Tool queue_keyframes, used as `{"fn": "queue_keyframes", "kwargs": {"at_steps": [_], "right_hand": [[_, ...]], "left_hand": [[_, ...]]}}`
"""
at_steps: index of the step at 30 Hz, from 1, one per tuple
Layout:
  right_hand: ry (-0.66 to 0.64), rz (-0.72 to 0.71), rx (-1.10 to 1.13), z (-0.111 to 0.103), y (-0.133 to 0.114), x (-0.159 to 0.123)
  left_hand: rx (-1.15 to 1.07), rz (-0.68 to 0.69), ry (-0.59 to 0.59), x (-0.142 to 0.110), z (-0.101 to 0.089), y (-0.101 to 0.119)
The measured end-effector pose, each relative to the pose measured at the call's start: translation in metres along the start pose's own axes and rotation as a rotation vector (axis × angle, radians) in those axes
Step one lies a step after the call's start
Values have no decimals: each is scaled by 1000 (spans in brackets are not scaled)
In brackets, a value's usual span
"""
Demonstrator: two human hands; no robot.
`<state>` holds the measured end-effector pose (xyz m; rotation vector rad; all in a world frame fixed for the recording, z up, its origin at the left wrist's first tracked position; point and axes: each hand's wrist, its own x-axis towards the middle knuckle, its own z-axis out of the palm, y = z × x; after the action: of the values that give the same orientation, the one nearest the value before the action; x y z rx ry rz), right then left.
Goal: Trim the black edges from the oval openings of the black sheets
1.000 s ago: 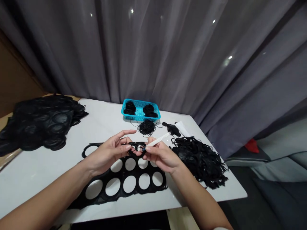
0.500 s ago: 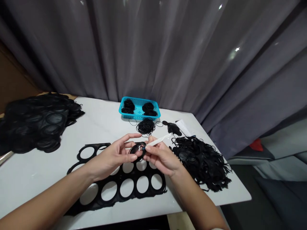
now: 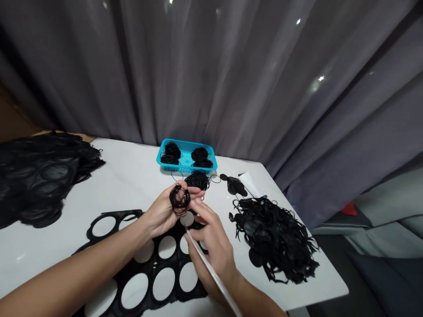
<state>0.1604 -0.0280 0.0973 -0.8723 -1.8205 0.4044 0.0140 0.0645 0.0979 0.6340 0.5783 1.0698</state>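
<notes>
While the left hand (image 3: 163, 218), partly curled, pinches a small looped bundle of thin black rings (image 3: 179, 199) above a flat black sheet with round cut-outs (image 3: 176, 264), the right hand (image 3: 213, 246), half-closed, holds a slim white stick-like tool (image 3: 211, 269), fingertips close to the bundle, contact unclear. Beyond the hands, a blue perforated plastic basket (image 3: 187, 169) holds black ring bundles on the white table (image 3: 122, 176), a tangled black scrap heap (image 3: 277, 240) to the right.

You hold a loose bundle of thin black rings (image 3: 180, 204) just below the frame's centre, left of middle, and a slim white stick (image 3: 211, 270) slanting from beneath it to the bottom edge.
</notes>
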Motion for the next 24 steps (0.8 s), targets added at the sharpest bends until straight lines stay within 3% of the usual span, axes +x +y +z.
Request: {"fn": "queue_keyframes", "kwargs": {"at_steps": [2, 5, 12, 15, 18, 19, 22, 24], "right_hand": [[101, -23, 36, -4, 3, -2], [220, -3, 42, -8, 12, -5], [200, 82, 7, -11, 27, -7], [201, 69, 12, -12, 27, -5], [208, 51, 5, -11, 27, -2], [211, 47, 4, -11, 27, -2], [209, 47, 23, -11, 28, -2], [194, 53, 40, -10, 28, -2]], "left_hand": [[-100, -44, 18, 5, -2, 5], [-153, -87, -50, 7, -6, 13], [-25, -57, -184, 7, -9, 17], [337, 30, -314, 15, -12, 28], [809, 47, -479, 31, -17, 57], [1085, 108, -506, 38, -19, 69], [1730, 169, -472, 59, -21, 104], [1937, 92, -399, 74, -21, 123]]}}
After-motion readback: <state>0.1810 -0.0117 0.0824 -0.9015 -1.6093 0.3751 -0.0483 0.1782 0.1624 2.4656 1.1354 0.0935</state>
